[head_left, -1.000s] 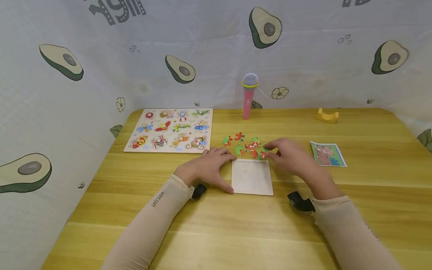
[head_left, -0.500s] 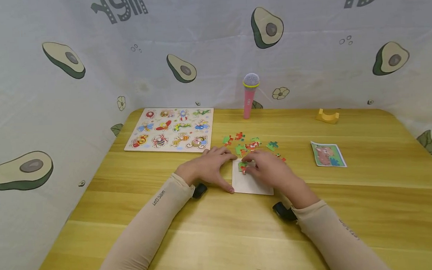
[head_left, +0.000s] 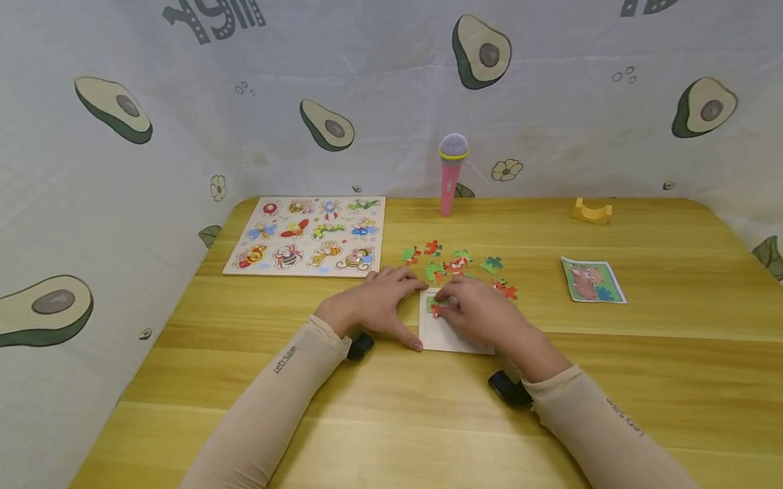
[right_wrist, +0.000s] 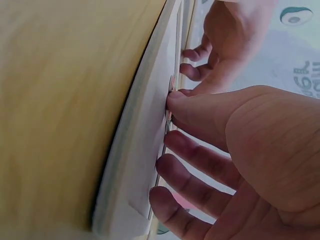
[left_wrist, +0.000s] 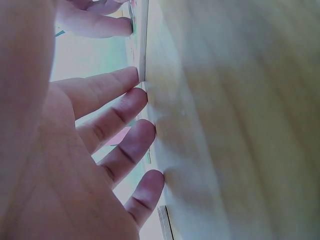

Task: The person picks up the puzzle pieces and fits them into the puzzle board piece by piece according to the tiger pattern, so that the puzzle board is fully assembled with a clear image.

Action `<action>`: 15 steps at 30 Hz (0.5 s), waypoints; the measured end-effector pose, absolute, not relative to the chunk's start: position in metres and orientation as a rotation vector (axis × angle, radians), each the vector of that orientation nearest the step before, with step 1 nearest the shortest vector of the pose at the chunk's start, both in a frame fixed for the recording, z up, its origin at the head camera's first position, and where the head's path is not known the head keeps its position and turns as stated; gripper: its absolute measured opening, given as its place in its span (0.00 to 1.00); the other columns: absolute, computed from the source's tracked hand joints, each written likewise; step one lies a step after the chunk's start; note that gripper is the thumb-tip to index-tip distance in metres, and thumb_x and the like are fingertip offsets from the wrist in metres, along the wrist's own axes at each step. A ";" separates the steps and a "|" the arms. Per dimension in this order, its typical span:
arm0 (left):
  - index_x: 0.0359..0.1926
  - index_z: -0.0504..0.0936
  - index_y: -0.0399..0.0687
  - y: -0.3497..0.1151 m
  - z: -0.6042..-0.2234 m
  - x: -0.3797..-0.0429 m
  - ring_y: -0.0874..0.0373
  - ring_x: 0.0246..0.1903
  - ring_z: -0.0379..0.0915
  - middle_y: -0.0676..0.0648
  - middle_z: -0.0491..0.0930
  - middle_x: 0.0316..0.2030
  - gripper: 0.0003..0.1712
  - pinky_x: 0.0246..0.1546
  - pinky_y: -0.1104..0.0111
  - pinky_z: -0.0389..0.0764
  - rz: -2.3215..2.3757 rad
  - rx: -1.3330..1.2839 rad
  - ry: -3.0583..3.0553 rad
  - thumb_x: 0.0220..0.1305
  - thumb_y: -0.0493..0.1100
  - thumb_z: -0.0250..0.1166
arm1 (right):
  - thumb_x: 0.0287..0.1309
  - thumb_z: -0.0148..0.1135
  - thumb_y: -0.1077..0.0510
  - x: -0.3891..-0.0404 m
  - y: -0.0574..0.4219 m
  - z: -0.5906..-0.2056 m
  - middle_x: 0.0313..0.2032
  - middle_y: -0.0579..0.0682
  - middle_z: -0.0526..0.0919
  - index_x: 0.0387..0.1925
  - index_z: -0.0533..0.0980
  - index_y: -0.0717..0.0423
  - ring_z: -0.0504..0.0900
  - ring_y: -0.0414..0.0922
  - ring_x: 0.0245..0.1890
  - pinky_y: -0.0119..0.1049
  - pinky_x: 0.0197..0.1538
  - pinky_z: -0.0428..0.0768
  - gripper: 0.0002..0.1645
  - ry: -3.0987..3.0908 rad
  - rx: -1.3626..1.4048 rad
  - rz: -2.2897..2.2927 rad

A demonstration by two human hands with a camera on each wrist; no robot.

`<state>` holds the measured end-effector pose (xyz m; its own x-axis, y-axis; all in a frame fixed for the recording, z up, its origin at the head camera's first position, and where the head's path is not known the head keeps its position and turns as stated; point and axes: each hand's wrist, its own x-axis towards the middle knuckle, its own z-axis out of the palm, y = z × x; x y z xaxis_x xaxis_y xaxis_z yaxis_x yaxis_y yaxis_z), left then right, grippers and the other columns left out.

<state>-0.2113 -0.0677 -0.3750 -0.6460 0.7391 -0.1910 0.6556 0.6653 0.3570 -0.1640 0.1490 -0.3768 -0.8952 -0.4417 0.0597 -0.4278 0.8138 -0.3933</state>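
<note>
A small pale wooden puzzle board (head_left: 448, 339) lies in front of me in the head view. My left hand (head_left: 381, 306) rests at its left side, thumb by the near corner and index finger by the far one; the left wrist view shows its fingers (left_wrist: 132, 145) spread, tips on the table. With thumb and fingertips my right hand (head_left: 481, 310) pinches a green and red jigsaw piece (head_left: 431, 306) at the board's upper left. In the right wrist view the right hand's other fingers (right_wrist: 192, 192) reach along the board; the piece is mostly hidden there.
Several loose jigsaw pieces (head_left: 455, 264) lie just beyond the board. An insect peg puzzle (head_left: 307, 237) lies back left, and a pink toy microphone (head_left: 450, 185) stands at the back. Right of these are a yellow curved block (head_left: 591, 212) and a picture card (head_left: 592, 281).
My right hand has picked a jigsaw piece from the pile's right side and brought it left and nearer, onto the board's upper left. The left hand has stayed in place.
</note>
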 end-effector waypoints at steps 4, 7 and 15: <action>0.75 0.65 0.57 -0.068 -0.375 -0.211 0.54 0.67 0.54 0.53 0.62 0.67 0.60 0.62 0.55 0.58 0.357 1.114 2.568 0.45 0.76 0.73 | 0.64 0.67 0.58 -0.163 0.148 -0.377 0.46 0.52 0.83 0.46 0.85 0.59 0.82 0.52 0.48 0.50 0.52 0.79 0.11 2.959 -0.698 -0.635; 0.75 0.65 0.56 -0.067 -0.376 -0.211 0.54 0.67 0.53 0.53 0.62 0.67 0.60 0.62 0.55 0.58 0.364 1.116 2.567 0.45 0.76 0.73 | 0.64 0.67 0.58 -0.162 0.149 -0.376 0.46 0.52 0.83 0.46 0.85 0.59 0.81 0.52 0.48 0.51 0.53 0.78 0.12 2.960 -0.700 -0.634; 0.74 0.66 0.56 -0.069 -0.376 -0.209 0.53 0.66 0.54 0.53 0.63 0.67 0.60 0.67 0.50 0.54 0.410 1.121 2.560 0.44 0.75 0.74 | 0.65 0.67 0.58 -0.161 0.148 -0.375 0.47 0.52 0.82 0.48 0.85 0.59 0.81 0.52 0.50 0.50 0.55 0.78 0.13 2.938 -0.678 -0.633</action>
